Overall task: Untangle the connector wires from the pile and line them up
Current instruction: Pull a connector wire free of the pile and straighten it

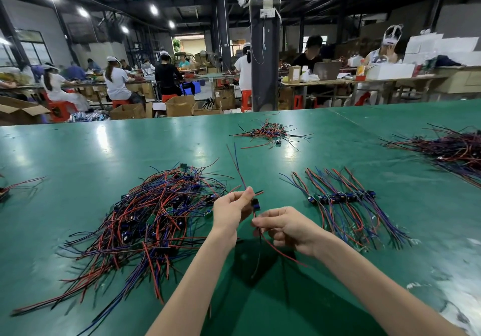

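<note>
A big tangled pile of red, blue and black connector wires (148, 221) lies on the green table, left of centre. To the right, a row of lined-up connector wires (343, 200) lies side by side, their small blue connectors in a line. Between them I hold one connector wire (256, 203) above the table. My left hand (231, 209) pinches its upper leads, which stick up and away. My right hand (283, 227) pinches the lower red and black leads, which hang down toward me.
A smaller wire pile (270, 133) lies farther back on the green table (78, 153). Another large heap (453, 150) sits at the right edge, and a few wires (15, 186) at the left edge. Beyond the table stand a dark pillar (264, 49), cardboard boxes and seated workers.
</note>
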